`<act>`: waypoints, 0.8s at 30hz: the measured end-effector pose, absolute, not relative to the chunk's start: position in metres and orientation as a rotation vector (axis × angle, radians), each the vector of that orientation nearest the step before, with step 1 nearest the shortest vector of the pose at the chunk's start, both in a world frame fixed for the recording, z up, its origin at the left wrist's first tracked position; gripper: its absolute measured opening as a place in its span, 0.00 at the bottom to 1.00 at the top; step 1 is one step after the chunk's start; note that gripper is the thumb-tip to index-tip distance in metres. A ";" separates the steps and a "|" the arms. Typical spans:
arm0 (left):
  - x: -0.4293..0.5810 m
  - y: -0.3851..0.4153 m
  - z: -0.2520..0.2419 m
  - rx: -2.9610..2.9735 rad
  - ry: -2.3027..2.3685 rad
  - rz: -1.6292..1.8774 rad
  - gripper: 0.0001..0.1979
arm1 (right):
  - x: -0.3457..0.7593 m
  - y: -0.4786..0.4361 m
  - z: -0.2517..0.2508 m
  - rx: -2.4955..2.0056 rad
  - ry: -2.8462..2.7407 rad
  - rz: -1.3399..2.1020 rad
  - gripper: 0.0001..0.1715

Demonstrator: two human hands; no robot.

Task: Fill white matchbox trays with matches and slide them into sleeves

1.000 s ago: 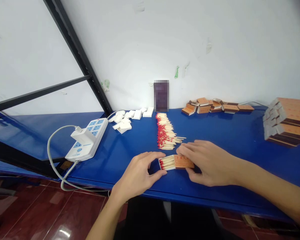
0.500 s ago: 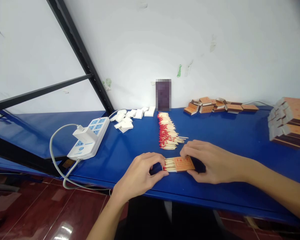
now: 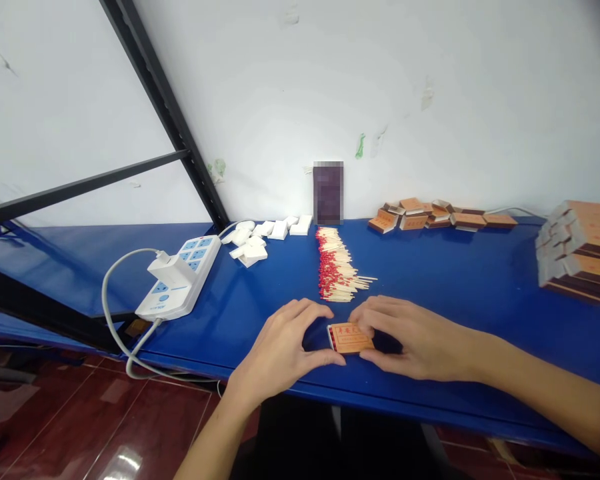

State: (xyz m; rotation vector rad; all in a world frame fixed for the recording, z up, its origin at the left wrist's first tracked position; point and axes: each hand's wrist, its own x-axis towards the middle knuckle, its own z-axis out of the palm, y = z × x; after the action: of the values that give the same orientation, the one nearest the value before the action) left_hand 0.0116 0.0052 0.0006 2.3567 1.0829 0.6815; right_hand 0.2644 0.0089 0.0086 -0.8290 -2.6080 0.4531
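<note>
An orange matchbox (image 3: 351, 338) lies on the blue table (image 3: 470, 287) near its front edge, its tray pushed almost fully in, with a sliver of red match heads showing at its left end. My left hand (image 3: 285, 347) pinches that left end between thumb and fingers. My right hand (image 3: 410, 337) grips the box's right end, fingers curled over its top. Just behind the hands lies a row of loose red-tipped matches (image 3: 336, 272).
A white power strip (image 3: 177, 277) with a plug and grey cable sits at left. Small white box trays (image 3: 260, 237) lie beyond it. Orange matchboxes (image 3: 437, 213) line the back wall, and a stack of them (image 3: 580, 250) stands at far right. A black diagonal frame bar (image 3: 165, 113) crosses the left.
The tray of matches, sticking out to the left a second ago, has slid into the orange sleeve. My hands have drawn closer together around the box.
</note>
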 end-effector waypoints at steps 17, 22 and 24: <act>0.007 0.007 0.003 2.340 0.894 0.582 0.27 | 0.257 -0.002 0.006 -0.696 -2.435 0.798 0.09; 0.008 0.009 0.000 2.424 0.891 0.486 0.30 | 0.255 -0.004 0.006 -0.579 -2.459 0.657 0.05; 0.008 0.010 -0.002 2.466 0.831 0.472 0.31 | 0.255 -0.006 0.006 -0.553 -2.475 0.600 0.05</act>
State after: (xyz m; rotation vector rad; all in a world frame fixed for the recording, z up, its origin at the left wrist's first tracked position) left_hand 0.0077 0.0097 -0.0020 2.4663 0.8310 0.4724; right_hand 0.2549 -0.0056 0.0061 -0.5534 -2.4745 0.5995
